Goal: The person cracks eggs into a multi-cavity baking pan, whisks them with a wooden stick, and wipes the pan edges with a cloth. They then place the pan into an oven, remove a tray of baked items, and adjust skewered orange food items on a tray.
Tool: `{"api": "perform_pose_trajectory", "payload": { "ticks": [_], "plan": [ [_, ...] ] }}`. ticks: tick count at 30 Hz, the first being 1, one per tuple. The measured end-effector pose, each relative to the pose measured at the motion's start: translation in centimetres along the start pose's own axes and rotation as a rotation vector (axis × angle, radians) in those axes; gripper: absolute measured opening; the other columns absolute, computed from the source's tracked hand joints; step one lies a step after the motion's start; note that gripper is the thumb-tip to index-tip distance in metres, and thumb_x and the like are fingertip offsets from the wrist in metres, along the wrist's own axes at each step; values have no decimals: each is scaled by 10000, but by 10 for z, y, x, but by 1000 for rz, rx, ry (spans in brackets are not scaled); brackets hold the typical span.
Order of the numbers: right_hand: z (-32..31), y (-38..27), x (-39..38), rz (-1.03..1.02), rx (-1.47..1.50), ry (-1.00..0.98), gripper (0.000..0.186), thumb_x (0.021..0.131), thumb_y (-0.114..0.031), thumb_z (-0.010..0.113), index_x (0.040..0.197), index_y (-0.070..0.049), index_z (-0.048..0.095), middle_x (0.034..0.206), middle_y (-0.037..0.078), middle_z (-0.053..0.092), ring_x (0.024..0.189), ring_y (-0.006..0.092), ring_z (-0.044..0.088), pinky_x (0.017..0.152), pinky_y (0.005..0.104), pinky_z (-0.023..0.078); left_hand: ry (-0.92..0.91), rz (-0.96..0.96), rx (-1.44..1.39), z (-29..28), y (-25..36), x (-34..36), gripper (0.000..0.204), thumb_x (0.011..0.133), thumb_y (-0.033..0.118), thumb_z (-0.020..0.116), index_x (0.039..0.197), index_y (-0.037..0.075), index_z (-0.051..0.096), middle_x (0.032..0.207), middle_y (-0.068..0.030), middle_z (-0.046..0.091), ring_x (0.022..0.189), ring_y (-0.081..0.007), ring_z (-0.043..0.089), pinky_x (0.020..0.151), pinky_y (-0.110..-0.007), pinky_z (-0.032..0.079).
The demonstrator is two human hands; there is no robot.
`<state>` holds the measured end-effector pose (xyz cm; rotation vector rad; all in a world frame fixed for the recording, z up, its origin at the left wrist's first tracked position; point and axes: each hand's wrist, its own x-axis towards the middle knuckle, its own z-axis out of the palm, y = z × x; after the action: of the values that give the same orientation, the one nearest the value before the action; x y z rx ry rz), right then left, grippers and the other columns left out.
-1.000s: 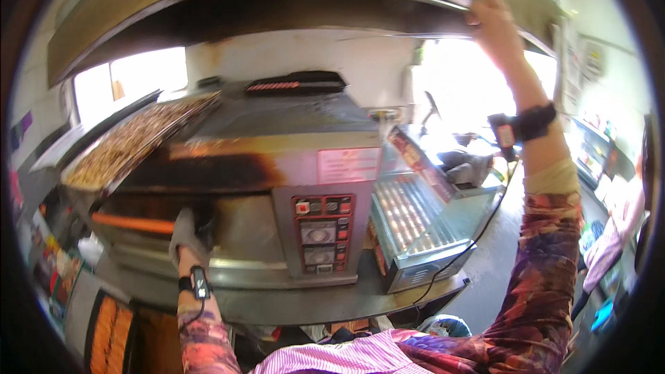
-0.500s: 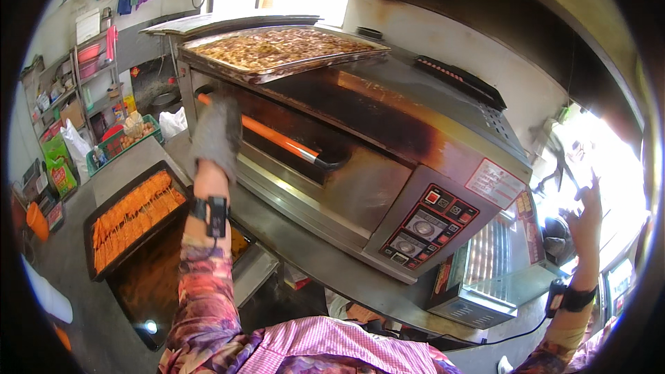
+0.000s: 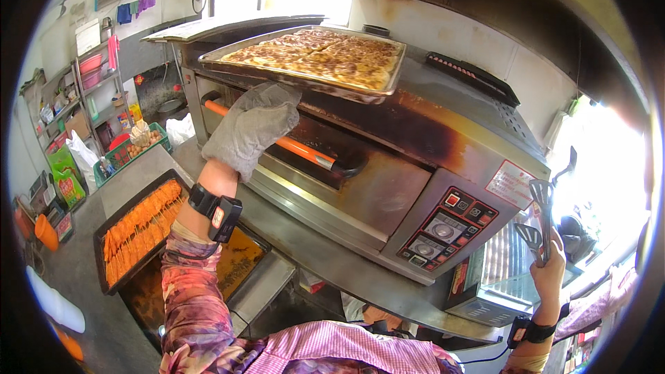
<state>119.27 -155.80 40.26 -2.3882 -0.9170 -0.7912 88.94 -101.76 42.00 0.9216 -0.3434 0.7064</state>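
My left hand, in a grey cloth oven mitt (image 3: 253,125), is up against the near edge of a baking tray (image 3: 298,86) on top of the oven. The mitt hides its fingers, so whether it grips the tray is unclear. A browned flatbread, cut into large pieces (image 3: 325,55), fills the tray. Behind the mitt runs the orange oven door handle (image 3: 305,151). At the far right, my right hand (image 3: 549,273) is closed around the lower ends of slotted turners (image 3: 542,197), their heads pointing up. A darker utensil (image 3: 568,165) rises beside them, its lower end unclear.
The steel deck oven (image 3: 388,201) has a control panel (image 3: 443,232) at its right. On the left counter lies a black tray of orange skewers (image 3: 111,280), beside a pan of brownish liquid (image 3: 246,256). A glass-fronted case (image 3: 502,284) stands right; a dark rack (image 3: 474,76) sits atop the oven.
The mitt has risen from the handle to the tray's edge, and the tray has turned. My right hand has come lower and leftward, with the slotted turners now clearly in it.
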Motion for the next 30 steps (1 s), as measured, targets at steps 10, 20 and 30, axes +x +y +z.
{"api": "perform_pose_trajectory", "payload": {
  "ticks": [10,20,30],
  "plan": [
    [10,7,-31,73,74,-2,194,585,69,488,777,52,470,1103,216,575,843,406,535,758,364,446,780,239,1442,-35,50,12,479,770,213,646,1211,52,546,1108,-107,623,964,-179,589,883,-304,453],
    [9,17,-55,190,58,-80,189,590,91,530,761,20,493,1059,209,600,917,409,569,773,406,459,654,747,1650,-7,11,10,744,609,129,795,1258,-7,458,1247,-149,502,1138,-260,505,968,-365,411],
    [21,36,-101,184,205,-150,244,567,22,613,799,17,538,972,194,606,952,369,573,810,364,461,45,906,1799,84,-35,22,798,659,272,821,1312,26,433,1318,-176,467,1225,-346,443,1049,-411,326]
  ]
}}
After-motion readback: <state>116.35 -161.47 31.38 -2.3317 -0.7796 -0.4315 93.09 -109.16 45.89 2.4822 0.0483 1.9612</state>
